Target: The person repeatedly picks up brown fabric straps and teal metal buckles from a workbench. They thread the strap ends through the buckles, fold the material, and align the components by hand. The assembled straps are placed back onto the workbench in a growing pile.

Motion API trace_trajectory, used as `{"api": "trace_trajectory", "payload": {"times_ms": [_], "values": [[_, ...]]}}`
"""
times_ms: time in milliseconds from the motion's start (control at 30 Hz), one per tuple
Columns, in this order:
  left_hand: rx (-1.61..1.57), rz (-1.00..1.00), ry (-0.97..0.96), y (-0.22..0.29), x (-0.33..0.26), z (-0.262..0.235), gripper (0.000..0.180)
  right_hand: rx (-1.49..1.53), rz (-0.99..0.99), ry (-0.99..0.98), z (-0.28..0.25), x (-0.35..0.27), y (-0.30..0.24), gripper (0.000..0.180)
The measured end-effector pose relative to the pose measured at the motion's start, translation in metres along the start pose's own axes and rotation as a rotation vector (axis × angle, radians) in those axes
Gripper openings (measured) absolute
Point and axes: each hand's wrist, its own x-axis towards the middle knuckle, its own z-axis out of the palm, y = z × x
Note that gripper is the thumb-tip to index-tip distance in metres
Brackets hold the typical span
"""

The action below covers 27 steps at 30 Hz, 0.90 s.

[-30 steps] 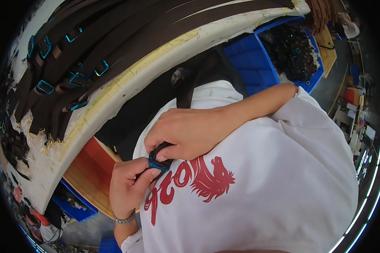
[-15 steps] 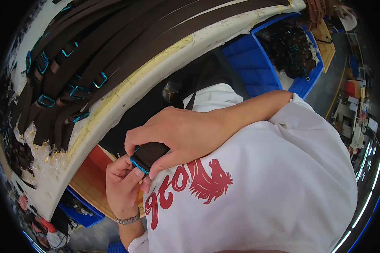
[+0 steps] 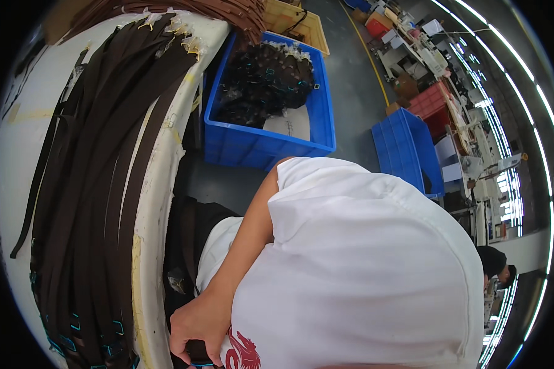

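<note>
My right hand (image 3: pixel 202 327) is at the lower edge of the head view, close to my white shirt. Its thumb and fingers are closed round a dark brown belt (image 3: pixel 198 352). A bright blue edge shows at the belt's end, cut off by the picture's rim. My left hand is out of view. Beside my right hand, a pile of dark brown belts (image 3: pixel 89 203) lies lengthwise on the white table (image 3: pixel 157 227). Blue-edged buckles (image 3: pixel 118 327) show at the pile's near end, and clear plastic wrapping covers the far ends.
A blue crate (image 3: pixel 268 146) full of dark belts stands on the floor beyond my arm, with a yellow crate (image 3: pixel 308 31) behind it. Lighter brown straps (image 3: pixel 166 13) lie at the table's far end. Farther right are another blue crate (image 3: pixel 400 147) and a person (image 3: pixel 493 261).
The view has swung to the right, so the table and my right hand appear lower and farther left. My left hand, on the belt's blue edge before, has left the picture.
</note>
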Motion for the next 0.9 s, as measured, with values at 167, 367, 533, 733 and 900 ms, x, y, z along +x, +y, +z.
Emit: {"api": "trace_trajectory", "payload": {"times_ms": [167,367,533,733,900], "values": [[-0.275,0.100,-0.107,-0.014,0.002,-0.017,0.015,0.085,0.153,0.031,-0.004,0.005,-0.034,0.054],[-0.165,0.085,0.031,-0.009,0.005,-0.009,0.014,0.024,0.129,0.118,-0.004,0.004,-0.032,0.052],[-0.069,0.084,0.062,0.002,0.001,-0.003,0.012,-0.034,0.084,0.051,0.000,0.008,-0.012,0.053],[-0.149,0.107,-0.008,-0.008,0.004,-0.012,0.012,0.239,0.087,0.042,-0.002,0.005,-0.016,0.052],[-0.183,0.091,-0.082,-0.010,0.005,-0.017,0.013,0.209,0.089,-0.028,-0.002,0.000,-0.012,0.052]]}}
